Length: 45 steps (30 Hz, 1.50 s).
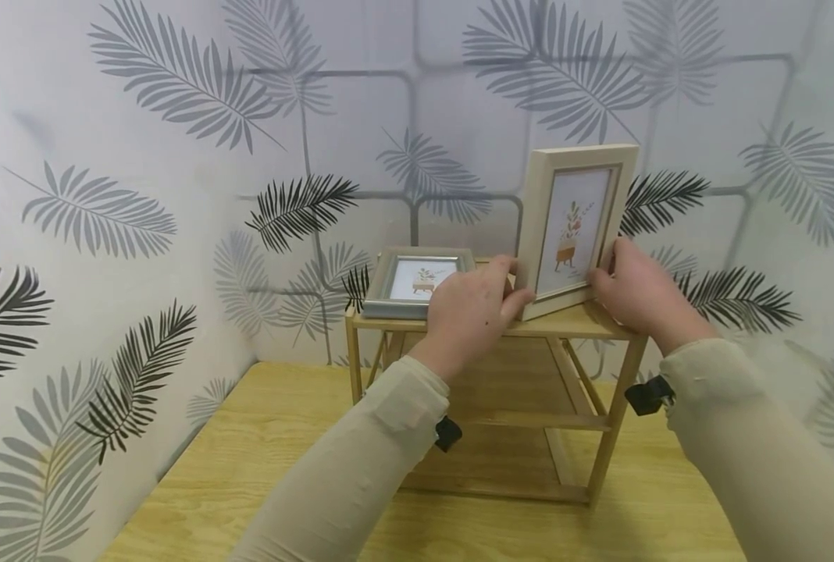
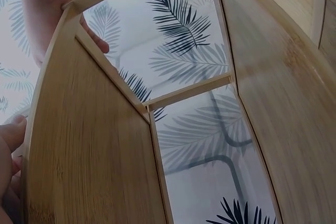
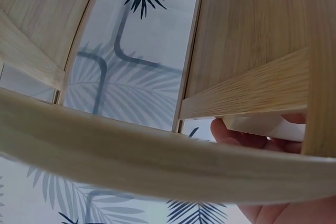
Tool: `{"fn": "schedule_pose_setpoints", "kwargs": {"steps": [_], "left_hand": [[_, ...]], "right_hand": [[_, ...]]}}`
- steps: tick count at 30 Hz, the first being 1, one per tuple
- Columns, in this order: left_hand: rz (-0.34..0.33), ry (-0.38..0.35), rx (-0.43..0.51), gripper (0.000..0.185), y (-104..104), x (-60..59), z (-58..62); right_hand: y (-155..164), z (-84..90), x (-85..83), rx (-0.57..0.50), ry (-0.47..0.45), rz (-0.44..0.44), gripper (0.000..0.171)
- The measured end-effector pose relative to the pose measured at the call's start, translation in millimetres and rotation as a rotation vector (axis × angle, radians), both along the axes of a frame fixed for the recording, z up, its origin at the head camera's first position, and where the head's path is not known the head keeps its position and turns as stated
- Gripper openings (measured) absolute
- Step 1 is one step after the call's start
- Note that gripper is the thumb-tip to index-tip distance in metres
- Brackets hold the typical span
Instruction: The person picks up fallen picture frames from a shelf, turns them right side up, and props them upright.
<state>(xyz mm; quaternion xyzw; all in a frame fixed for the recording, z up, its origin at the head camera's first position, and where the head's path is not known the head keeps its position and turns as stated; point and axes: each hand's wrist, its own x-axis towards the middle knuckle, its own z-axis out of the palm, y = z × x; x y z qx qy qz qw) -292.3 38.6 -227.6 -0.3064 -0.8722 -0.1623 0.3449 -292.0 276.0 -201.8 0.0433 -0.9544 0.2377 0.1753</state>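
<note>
Cream wood edges the upright picture frame [image 1: 539, 215] that I hold at the right end of the top shelf of a wooden rack [image 1: 572, 321]. My left hand [image 1: 472, 304] grips its lower left edge, thumb at the corner; my right hand [image 1: 638, 287] pinches the right edge. Just beside my left hand, a grey picture frame [image 1: 420, 279] lies face up on the same shelf. The rack stands on a yellowish wood-grain table [image 1: 248, 445].

Smooth grained-wood rack [image 1: 522, 382] – low sheen, matt cream picture frame [image 1: 575, 230], silver-grey frame [image 1: 417, 271] – glossy inner edge; matt cloth sleeves [image 1: 361, 468]
</note>
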Motion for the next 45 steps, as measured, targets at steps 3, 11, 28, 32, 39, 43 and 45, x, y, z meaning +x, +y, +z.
{"fn": "schedule_pose_setpoints", "kwargs": {"steps": [3,11,28,32,39,43,45], "left_hand": [[-0.02,0.006,0.012,0.043,-0.6,0.3,0.4],[-0.05,0.055,0.017,0.044,-2.0,-0.7,0.4],[-0.084,0.033,0.062,0.039,9.8,10.1,-0.5],[-0.089,0.045,0.084,0.038,13.1,11.2,-3.7],[-0.063,0.066,0.069,0.038,15.2,13.2,-6.4],[-0.067,0.075,0.071,0.037,17.1,14.7,-7.6],[-0.068,0.072,0.072,0.037,18.1,15.2,-7.8]], "right_hand": [[-0.7,0.9,0.4,0.003,0.009,0.002,0.033],[-1.0,1.0,-1.1,0.012,0.035,0.005,0.033],[4.5,2.0,-6.1,0.008,-0.03,0.054,0.037],[4.3,2.5,-7.5,-0.006,-0.042,0.064,0.036],[7.4,2.5,-8.7,0.001,-0.043,0.086,0.035],[7.8,3.8,-8.5,0.004,-0.053,0.088,0.037],[6.8,4.3,-8.5,0.001,-0.06,0.084,0.039]]}}
